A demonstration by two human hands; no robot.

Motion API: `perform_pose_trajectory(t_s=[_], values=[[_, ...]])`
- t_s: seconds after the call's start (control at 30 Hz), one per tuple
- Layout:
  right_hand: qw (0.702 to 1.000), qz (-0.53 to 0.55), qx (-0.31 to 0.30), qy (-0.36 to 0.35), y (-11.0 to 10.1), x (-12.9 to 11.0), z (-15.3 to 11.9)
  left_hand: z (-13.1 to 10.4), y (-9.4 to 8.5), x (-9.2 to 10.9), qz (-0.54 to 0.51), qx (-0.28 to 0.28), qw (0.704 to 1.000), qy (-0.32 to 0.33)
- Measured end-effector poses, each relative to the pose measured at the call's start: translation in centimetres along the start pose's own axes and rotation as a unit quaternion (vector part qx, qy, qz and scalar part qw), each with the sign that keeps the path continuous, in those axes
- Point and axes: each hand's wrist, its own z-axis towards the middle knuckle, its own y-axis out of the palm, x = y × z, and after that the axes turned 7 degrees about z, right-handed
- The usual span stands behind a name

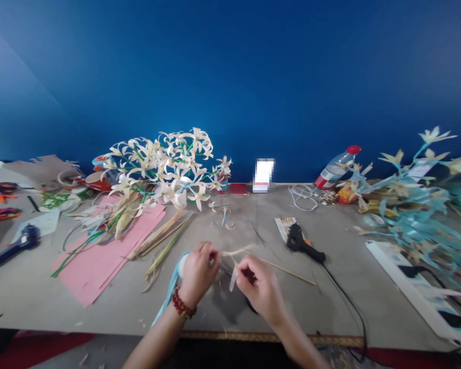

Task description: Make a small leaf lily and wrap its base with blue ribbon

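Note:
My left hand (200, 270), with a red bead bracelet at the wrist, has its fingers closed in a pinch. My right hand (260, 288) is closed in a pinch opposite it, blurred by motion. A pale husk strip (238, 251) spans the gap, apparently gripped at both sides. One pale piece hangs down by the right fingertips. Beyond the right hand lies a thin stick (292, 271) on the table. Light blue ribbon (168, 293) trails beside my left wrist, and a white roll is partly hidden behind that hand.
Pale husk flowers (192, 166) stand at the back, near dried husks (163, 241) and pink paper (88, 274). A black glue gun (307, 246) with a cord lies right, before a power strip (407, 287), a tilted bottle (336, 166) and blue-stemmed flowers. A blue glue gun (25, 238) lies left.

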Motion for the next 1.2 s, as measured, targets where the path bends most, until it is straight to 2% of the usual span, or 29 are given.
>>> perform_pose_trajectory(t_s=[0.07,0.17,0.2,0.3,0.37,0.4,0.5,0.57,0.6,0.67,0.7,0.73,0.8,0.87,1.0,1.1,1.2], values=[[0.997,0.053,0.037,0.034,-1.3,0.3,-0.2,-0.1,-0.9,-1.9,0.026,-0.005,1.0,-0.013],[0.979,0.12,0.143,0.081,-4.8,1.8,-0.2,-0.5,-3.1,-5.6,0.086,-0.005,0.996,-0.024],[0.958,0.163,0.22,0.092,-6.2,2.4,-0.2,-0.7,-3.9,-6.9,0.115,-0.004,0.993,-0.041],[0.9,0.243,0.352,0.077,-9.2,3.5,0.1,-0.8,-6.0,-10.4,0.206,-0.032,0.972,-0.112],[0.884,0.28,0.364,0.091,-9.7,3.5,0.3,-0.5,-6.8,-11.7,0.225,-0.047,0.963,-0.138],[0.887,0.289,0.344,0.106,-9.5,3.3,0.3,-0.2,-7.0,-11.9,0.225,-0.047,0.963,-0.142],[0.917,0.282,0.238,0.153,-7.2,2.4,0.3,0.6,-6.5,-10.2,0.16,0.005,0.98,-0.12],[0.927,0.277,0.178,0.179,-5.2,2.0,0.3,0.7,-5.5,-7.4,0.04,0.05,0.995,-0.073],[0.93,0.275,0.149,0.192,-4.3,1.9,0.2,0.7,-4.9,-5.7,0.008,0.04,0.998,-0.051],[0.934,0.274,0.085,0.214,-2.7,1.7,0.1,0.5,-3.5,-2.3,-0.048,-0.007,0.999,-0.009],[0.936,0.271,0.05,0.22,-2.1,1.6,0.0,0.5,-2.9,-0.8,-0.13,-0.071,0.989,0.004],[0.939,0.265,0.018,0.22,-1.7,1.5,0.0,0.4,-2.3,0.4,-0.205,-0.127,0.97,0.006],[0.947,0.244,-0.024,0.208,-1.1,1.2,-0.2,0.3,-1.4,2.0,-0.298,-0.196,0.934,-0.006],[0.955,0.225,-0.033,0.193,-0.9,1.0,-0.2,0.2,-0.9,2.5,-0.349,-0.224,0.909,-0.035],[0.955,0.231,0.007,0.184,-0.8,1.3,-0.3,-0.2,-0.5,1.8,-0.42,-0.235,0.872,-0.089],[0.957,0.224,0.017,0.183,-0.9,1.9,-0.4,-0.7,-0.3,1.3,-0.429,-0.223,0.869,-0.108],[0.983,0.105,-0.02,0.147,-1.7,2.6,-0.7,-1.0,-0.4,1.1,-0.434,-0.189,0.868,-0.15]])
